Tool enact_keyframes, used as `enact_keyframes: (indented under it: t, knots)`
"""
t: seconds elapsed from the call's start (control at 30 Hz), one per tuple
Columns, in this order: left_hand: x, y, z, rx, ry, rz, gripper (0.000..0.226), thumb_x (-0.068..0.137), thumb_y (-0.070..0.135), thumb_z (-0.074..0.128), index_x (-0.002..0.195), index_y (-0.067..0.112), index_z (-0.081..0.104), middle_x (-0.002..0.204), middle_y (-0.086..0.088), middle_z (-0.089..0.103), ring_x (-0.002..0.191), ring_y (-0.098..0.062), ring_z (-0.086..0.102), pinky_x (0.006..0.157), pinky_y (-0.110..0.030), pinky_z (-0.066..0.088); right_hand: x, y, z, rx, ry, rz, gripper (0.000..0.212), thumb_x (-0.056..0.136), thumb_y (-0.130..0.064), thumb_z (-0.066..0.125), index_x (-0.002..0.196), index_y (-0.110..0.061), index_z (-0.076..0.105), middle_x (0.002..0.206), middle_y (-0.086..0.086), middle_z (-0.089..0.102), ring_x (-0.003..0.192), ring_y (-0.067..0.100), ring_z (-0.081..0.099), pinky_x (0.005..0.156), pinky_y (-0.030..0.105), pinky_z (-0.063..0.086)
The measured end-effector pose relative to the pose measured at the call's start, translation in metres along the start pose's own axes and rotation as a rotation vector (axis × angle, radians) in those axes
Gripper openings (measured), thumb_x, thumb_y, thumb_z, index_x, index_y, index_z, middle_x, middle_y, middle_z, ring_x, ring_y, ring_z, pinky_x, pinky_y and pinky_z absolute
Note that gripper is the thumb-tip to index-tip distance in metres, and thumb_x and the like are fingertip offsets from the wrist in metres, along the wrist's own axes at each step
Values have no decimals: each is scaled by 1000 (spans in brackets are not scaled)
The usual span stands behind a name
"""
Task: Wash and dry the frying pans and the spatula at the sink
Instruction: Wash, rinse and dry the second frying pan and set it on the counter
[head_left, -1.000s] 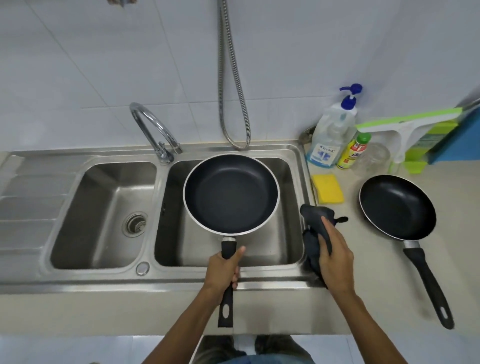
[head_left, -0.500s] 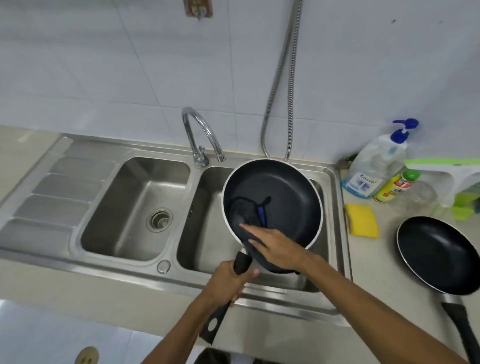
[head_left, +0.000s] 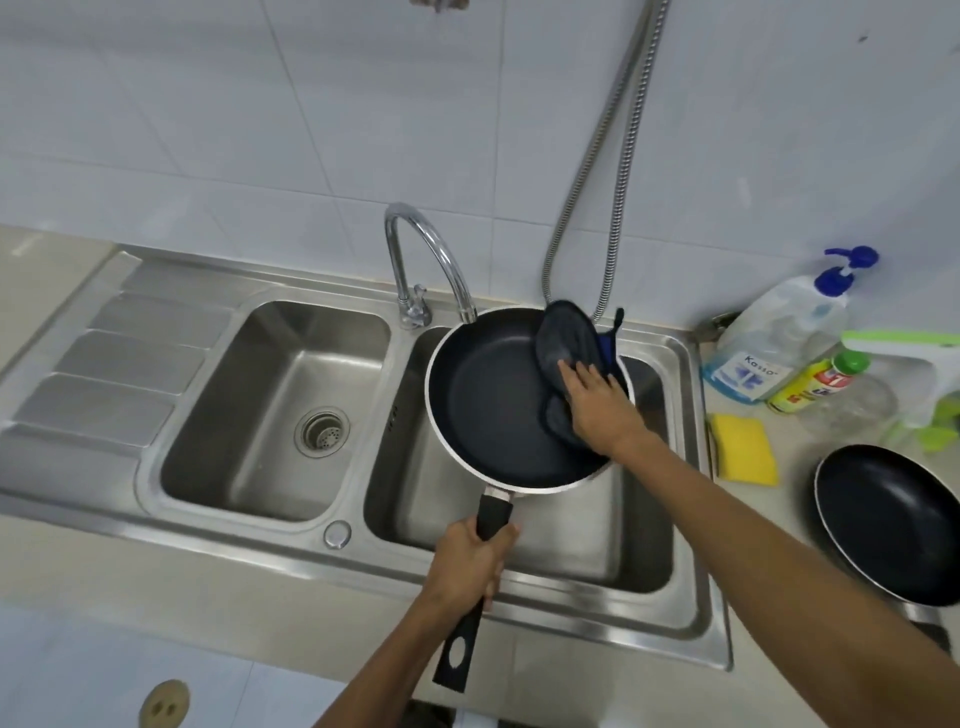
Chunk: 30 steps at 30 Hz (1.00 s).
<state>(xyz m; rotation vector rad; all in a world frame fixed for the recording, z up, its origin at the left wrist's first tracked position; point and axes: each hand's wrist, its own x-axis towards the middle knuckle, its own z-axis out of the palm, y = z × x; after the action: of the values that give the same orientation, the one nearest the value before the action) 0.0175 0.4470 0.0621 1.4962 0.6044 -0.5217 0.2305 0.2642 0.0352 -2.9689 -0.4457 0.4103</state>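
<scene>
Black round non-stick frying pan (head_left: 493, 410): held over right basin of stainless steel double sink (head_left: 260, 540) | left hand (head_left: 470, 561): wrapped round its black handle | right hand (head_left: 597, 410): flat fingers pressing dark grey cloth (head_left: 569, 343) on pan's far-right inner wall, cloth partly hidden underneath | second black frying pan (head_left: 893, 525): on surface, right, cut off by frame edge.

**Left grip closed, right grip flat**

The left grip (head_left: 470, 561) is curled round the pan handle (head_left: 493, 514), with the thumb on the handle's right side and the back of the hand facing up. Its bare forearm runs back from the grip to the lower edge of the view. The right grip (head_left: 597, 410) lies ahead and to the right of the left one, palm down, fingers straight, pressing on the cloth (head_left: 569, 338). Its wrist is nearly straight, and the bare forearm stretches back to the right.
</scene>
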Motion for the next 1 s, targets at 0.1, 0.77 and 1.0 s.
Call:
enact_keyframes:
  t: [0.1,0.77,1.0]
  knots:
    - [5,-4,-5,47,-9,20,29,96,29,68,80,13,50,54,-4,44,42,-17,38,43,-28,35,-71,-17,14,260,-149,46,48,105,-28,41,151,-13,34,131,27,61,113,46,60,92,49,47]
    - [-4,-3,-28,61,-94,-32,32,101,18,63,80,11,40,51,-6,31,35,-16,28,35,-21,29,-99,37,31,163,55,-207,50,100,-16,57,148,-24,48,148,6,54,132,29,55,109,38,45]
    - [-14,-4,-15,53,-217,-66,34,103,18,60,79,14,37,53,-4,30,36,-15,28,37,-22,31,-19,72,17,105,200,-164,63,95,2,54,153,-19,41,160,11,38,149,32,34,119,42,31]
